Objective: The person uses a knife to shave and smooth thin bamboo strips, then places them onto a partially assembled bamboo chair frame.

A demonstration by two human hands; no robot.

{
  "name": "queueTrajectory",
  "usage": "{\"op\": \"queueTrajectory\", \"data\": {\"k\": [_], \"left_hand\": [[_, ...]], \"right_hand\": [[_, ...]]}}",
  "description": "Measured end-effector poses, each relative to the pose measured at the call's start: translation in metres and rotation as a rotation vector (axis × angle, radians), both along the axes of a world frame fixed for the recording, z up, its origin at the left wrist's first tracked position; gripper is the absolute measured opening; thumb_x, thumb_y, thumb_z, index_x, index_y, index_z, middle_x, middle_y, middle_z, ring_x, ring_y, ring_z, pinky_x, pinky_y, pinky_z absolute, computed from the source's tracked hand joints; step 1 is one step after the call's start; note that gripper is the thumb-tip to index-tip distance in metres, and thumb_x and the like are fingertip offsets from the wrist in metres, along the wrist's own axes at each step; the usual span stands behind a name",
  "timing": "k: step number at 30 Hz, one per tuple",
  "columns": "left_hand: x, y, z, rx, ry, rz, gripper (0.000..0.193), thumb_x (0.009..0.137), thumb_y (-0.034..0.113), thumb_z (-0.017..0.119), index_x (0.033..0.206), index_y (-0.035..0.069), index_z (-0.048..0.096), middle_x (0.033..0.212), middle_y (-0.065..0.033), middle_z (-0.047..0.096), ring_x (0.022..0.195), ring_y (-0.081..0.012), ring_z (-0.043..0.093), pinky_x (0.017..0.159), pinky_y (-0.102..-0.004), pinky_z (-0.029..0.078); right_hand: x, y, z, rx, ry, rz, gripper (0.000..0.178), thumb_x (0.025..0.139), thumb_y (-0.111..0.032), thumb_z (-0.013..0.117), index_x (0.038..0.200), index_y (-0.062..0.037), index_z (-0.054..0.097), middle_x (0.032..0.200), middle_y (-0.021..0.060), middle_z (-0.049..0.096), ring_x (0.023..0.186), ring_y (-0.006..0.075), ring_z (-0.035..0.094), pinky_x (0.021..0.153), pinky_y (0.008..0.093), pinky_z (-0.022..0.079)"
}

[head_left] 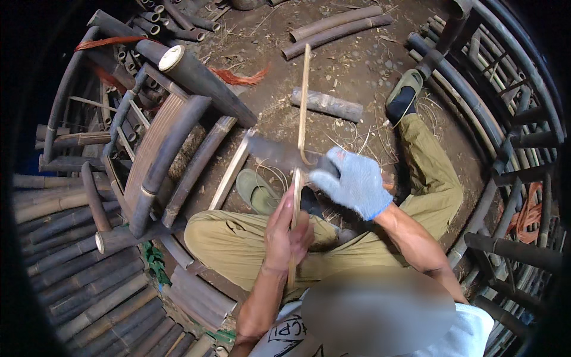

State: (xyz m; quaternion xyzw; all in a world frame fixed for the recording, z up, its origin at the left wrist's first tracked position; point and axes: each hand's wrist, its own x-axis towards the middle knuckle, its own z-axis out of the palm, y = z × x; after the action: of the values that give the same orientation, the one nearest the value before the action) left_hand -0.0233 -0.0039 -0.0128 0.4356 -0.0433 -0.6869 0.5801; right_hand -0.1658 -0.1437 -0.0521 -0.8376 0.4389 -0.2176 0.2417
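Observation:
My bare left hand [285,232] is closed around a narrow bamboo strip [304,98] that points away from me over my lap. In a pale blue knitted glove, my right hand [357,181] grips a broad knife [270,153], its dark blade reaching left across the strip and blurred by motion. The blade covers part of the strip just beyond my left fingers. A thin curl of bamboo [307,159] shows at the blade, close to the glove. The knife's handle is mostly hidden inside the gloved fingers.
A short bamboo piece [327,104] lies on the dirt floor ahead, near two longer pieces [336,33]. Bamboo chair frames stand left [157,160] and right [499,160]. Bamboo poles [101,297] are laid at lower left. Thin shavings [363,140] litter the ground by my feet.

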Motion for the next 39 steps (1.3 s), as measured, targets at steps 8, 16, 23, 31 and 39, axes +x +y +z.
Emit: {"op": "queueTrajectory", "data": {"k": [8,16,23,31,39], "left_hand": [[0.011,0.077,-0.005,0.076,0.116,-0.097,0.048,0.109,0.032,0.037,0.153,0.013,0.036,0.052,0.0033,0.032,0.038,-0.0063,0.028,0.033,-0.0226,0.024],[0.039,0.14,-0.008,-0.036,0.18,-0.002,0.047,0.107,0.028,0.044,0.149,0.007,0.041,0.064,-0.0007,0.049,0.04,-0.0066,0.035,0.037,-0.0229,0.032],[0.027,0.006,-0.011,-0.031,-0.599,-0.111,0.043,0.107,0.031,0.045,0.14,0.005,0.052,0.069,0.0003,0.054,0.046,-0.0073,0.045,0.04,-0.0238,0.035],[-0.004,0.011,0.005,0.043,-0.705,-0.151,0.04,0.107,0.021,0.046,0.143,0.003,0.05,0.062,0.0031,0.047,0.045,-0.0047,0.041,0.041,-0.0218,0.034],[-0.002,0.074,0.003,0.019,-0.677,-0.276,0.04,0.107,0.018,0.044,0.143,0.002,0.05,0.06,0.0019,0.049,0.043,-0.0049,0.04,0.039,-0.022,0.032]], "right_hand": [[-0.019,-0.051,-0.025,-0.003,0.139,-0.164,0.058,0.092,-0.062,0.053,0.097,-0.0071,0.071,0.091,0.0214,0.071,0.085,0.0417,0.069,0.075,0.0484,0.054],[-0.058,-0.125,-0.016,0.044,0.007,-0.319,0.056,0.098,-0.055,0.051,0.087,-0.0019,0.064,0.089,0.0252,0.066,0.09,0.0456,0.064,0.078,0.0496,0.05],[0.006,0.014,0.015,0.009,-0.019,0.17,0.05,0.084,-0.058,0.067,0.088,-0.0082,0.065,0.078,0.0169,0.066,0.075,0.0369,0.068,0.065,0.0466,0.053],[0.002,-0.008,-0.005,0.014,0.039,-0.022,0.052,0.088,-0.059,0.063,0.089,-0.0069,0.065,0.079,0.0191,0.069,0.072,0.0394,0.068,0.062,0.0478,0.054],[-0.025,-0.095,-0.019,0.031,0.183,-0.269,0.059,0.094,-0.064,0.05,0.106,-0.0093,0.069,0.086,0.0219,0.07,0.081,0.0398,0.069,0.072,0.0498,0.054]]}}
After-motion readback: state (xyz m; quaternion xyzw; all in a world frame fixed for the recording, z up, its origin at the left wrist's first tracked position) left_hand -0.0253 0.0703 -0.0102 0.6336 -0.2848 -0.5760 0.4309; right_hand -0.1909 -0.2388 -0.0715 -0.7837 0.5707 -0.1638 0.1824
